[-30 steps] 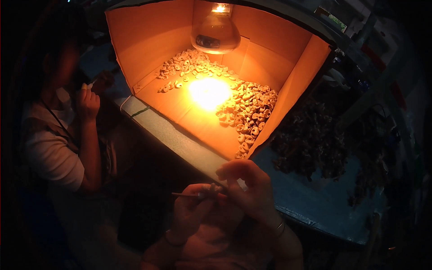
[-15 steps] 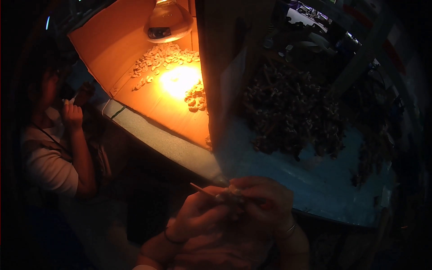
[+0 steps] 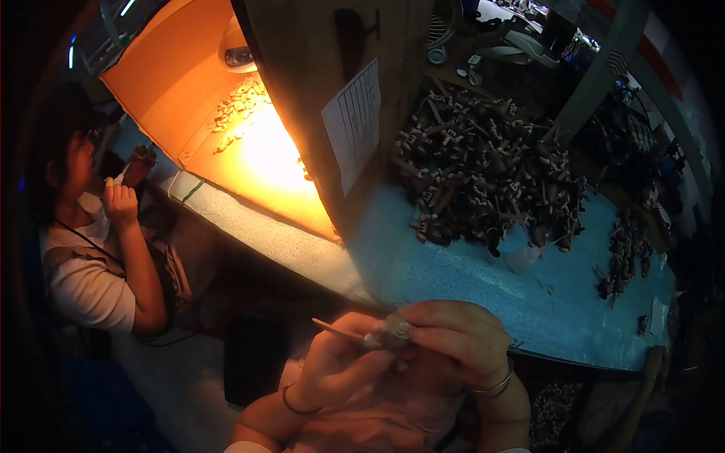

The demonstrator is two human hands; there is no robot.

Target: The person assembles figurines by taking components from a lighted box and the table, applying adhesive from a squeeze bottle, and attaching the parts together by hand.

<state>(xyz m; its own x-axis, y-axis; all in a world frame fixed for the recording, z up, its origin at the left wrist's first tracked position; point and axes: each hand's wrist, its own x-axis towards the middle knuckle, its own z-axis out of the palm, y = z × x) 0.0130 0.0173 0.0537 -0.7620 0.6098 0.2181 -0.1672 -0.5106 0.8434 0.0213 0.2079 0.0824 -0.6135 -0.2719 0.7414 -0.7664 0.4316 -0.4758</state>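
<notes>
Left hand (image 3: 340,359) closed in a pinch on a thin pale wooden stick (image 3: 338,330), tip slanting up and away to the left of the knuckles. Right hand (image 3: 453,343) curled, fingertips pressed together around a small pale rounded part (image 3: 396,328) held between both hands and touching the inner end of the stick. Both hands meeting low in the view, above a pink-clothed lap, thin bangles on each wrist.

Just beyond the hands: blue-topped bench (image 3: 483,287), near edge passing close above the knuckles. Farther beyond the right hand, on the bench: large heap of dark brown small moulded parts (image 3: 491,170); a small clear plastic bottle (image 3: 523,259) at the heap's near edge. Well to the right of the right hand: smaller pile of similar dark parts (image 3: 627,253).

Beyond and to the left of the left hand: orange-lit cardboard enclosure (image 3: 174,90) with a hanging lamp (image 3: 238,57) inside and pale small pieces (image 3: 238,109) scattered on its floor. Brown cardboard side wall (image 3: 302,90) of the enclosure carrying a white printed paper sheet (image 3: 353,121), directly beyond the hands.

Far left of the left hand: a seated co-worker in a white top (image 3: 83,279), both hands (image 3: 121,196) raised near the face, contents too small to tell.
</notes>
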